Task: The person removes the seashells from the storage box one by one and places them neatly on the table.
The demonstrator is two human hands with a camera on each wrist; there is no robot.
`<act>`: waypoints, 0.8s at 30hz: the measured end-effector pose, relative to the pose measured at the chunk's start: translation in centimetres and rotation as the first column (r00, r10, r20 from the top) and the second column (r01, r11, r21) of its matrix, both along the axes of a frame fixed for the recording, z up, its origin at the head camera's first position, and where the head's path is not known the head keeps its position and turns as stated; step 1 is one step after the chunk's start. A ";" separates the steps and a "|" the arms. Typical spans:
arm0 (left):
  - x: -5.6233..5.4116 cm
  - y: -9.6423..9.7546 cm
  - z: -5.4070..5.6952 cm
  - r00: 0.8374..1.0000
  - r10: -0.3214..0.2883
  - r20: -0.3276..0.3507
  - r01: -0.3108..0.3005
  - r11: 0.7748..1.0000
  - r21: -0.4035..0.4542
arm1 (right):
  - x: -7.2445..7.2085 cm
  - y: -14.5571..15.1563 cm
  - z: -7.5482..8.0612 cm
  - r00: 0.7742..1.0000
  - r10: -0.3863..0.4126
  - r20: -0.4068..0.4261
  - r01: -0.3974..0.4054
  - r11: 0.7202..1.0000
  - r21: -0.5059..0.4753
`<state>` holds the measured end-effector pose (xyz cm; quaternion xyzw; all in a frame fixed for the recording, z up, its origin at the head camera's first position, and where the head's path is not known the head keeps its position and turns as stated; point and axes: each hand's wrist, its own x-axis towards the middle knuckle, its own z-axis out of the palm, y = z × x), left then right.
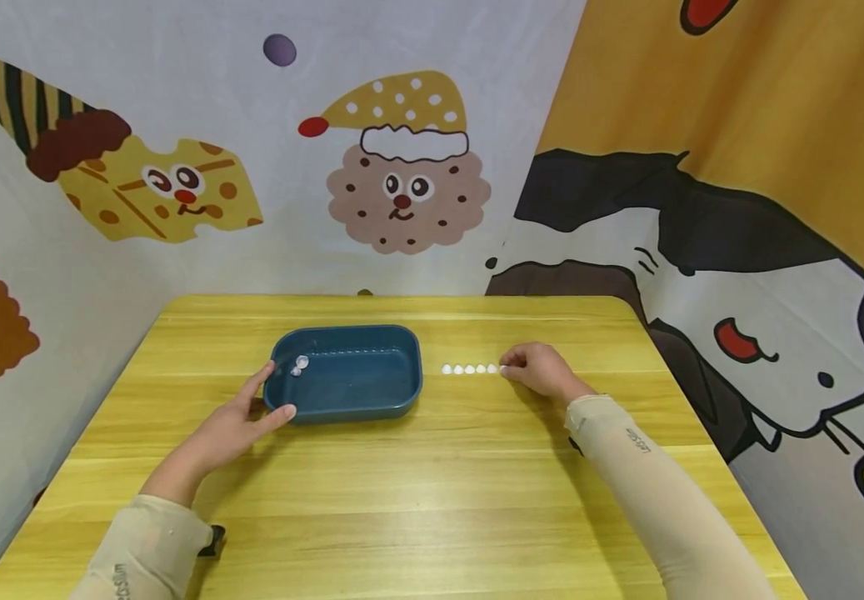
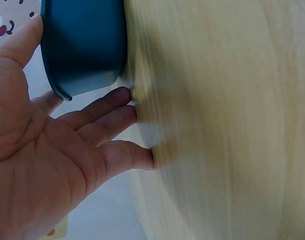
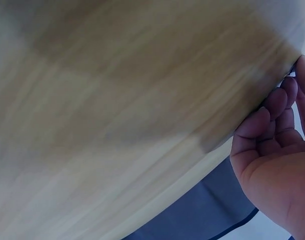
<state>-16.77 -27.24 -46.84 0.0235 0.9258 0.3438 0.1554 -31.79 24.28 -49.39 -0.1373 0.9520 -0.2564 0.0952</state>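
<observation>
A dark blue rectangular tray [image 1: 357, 415] stands on the table, left of centre. Inside its left end lie a few small, shiny whitish pieces [image 1: 302, 362]. My left hand [image 1: 232, 425] spans that end with fingers spread, thumb and forefinger touching the rim. In the left wrist view its other fingers [image 2: 115, 115] extend down to the tabletop beside the tray [image 2: 85, 45]. To the right of the tray runs a straight row of small white rounded pieces [image 1: 470, 369]. At the row's right end my right hand [image 1: 540, 369] pinches another white piece between thumb and forefinger; the fingertips partly hide it.
The yellow wood-grain table [image 1: 402, 517] has rounded far corners. Behind it hangs a cloth backdrop [image 1: 409, 42] with cartoon figures, close to the far edge. Beyond the table's right side, more printed cloth [image 1: 776, 300] slopes down.
</observation>
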 end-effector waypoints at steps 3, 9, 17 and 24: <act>0.0 0.1 0.1 1.000 0.001 0.002 -0.001 1.000 0.000 | -0.1 -0.2 -0.1 1.000 -0.002 0.007 0.002 1.000 0.003; 0.1 0.1 0.2 1.000 0.004 0.005 -0.004 1.000 0.003 | -0.2 -0.2 -0.1 1.000 -0.006 0.021 0.005 1.000 0.013; 0.0 0.1 -0.1 1.000 0.009 0.000 -0.009 1.000 0.005 | 0.0 -0.3 0.0 1.000 0.005 0.023 -0.005 1.000 0.008; 0.1 0.0 -0.1 1.000 0.004 -0.010 -0.004 1.000 0.001 | -0.1 -0.3 0.3 0.999 -0.026 0.038 0.028 0.998 -0.050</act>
